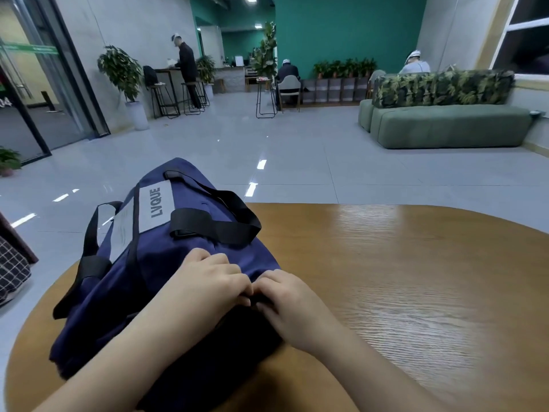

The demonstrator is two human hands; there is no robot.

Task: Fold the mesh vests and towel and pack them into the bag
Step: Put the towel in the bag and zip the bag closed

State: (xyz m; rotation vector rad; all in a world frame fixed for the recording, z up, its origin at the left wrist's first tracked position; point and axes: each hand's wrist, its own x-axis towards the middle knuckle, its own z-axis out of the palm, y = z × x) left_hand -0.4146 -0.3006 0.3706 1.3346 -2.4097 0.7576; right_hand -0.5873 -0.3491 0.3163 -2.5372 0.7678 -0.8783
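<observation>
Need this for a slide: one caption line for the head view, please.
Both hands, left and right, pinch the near end of a navy duffel bag on a round wooden table.

The navy bag (190, 263) with black straps and a grey "LVQUE" patch lies on the table's left side.

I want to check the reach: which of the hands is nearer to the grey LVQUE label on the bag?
Left. The left hand rests on the bag just below the label; the right hand lies farther right and lower.
</observation>
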